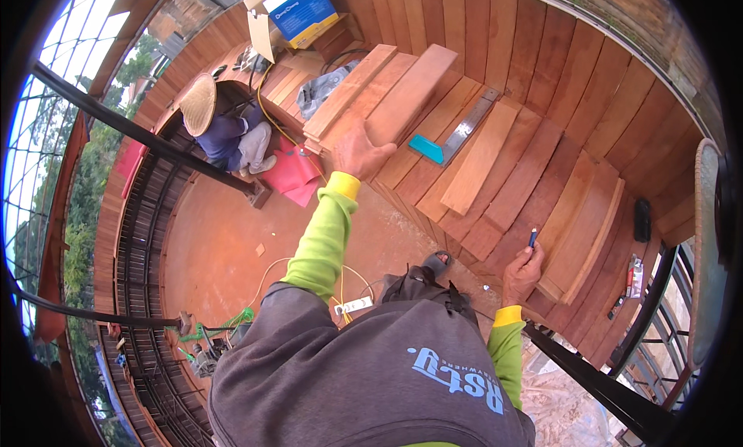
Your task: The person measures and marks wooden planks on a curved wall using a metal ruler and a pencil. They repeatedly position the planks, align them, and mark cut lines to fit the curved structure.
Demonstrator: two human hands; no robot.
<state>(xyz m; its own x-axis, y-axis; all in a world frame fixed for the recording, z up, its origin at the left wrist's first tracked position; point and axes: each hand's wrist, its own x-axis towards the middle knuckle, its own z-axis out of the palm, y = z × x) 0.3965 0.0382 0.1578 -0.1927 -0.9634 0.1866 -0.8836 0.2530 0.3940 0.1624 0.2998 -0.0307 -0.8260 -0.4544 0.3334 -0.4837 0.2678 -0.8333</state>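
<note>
Pen in one hand, boards under the other

Nearest the body, the right hand (523,277) pinches a slim blue pen or pencil (533,237) between thumb and fingers, tip pointing up, just above the edge of the plank bench (515,247). Beside it lie boards with a curved edge (580,224).

Farther along the bench, a pale loose board (481,157) lies beside a try square (469,127) with a blue handle. The left hand (358,154) reaches to the near end of the stacked boards (412,91), thumb spread from the fingers; I cannot tell whether it clamps a board or only rests there.

For clean handling, I would lift one board squarely from the stack, keeping its neighbours from sliding, and hold the pen clear of the wood. Any line would best be drawn against the square, pressed flush to a straight edge.

Beyond, a co-worker in a woven hat (198,105) crouches near a red sheet (294,173); a blue and yellow box (302,13) stands at the far end.
</note>
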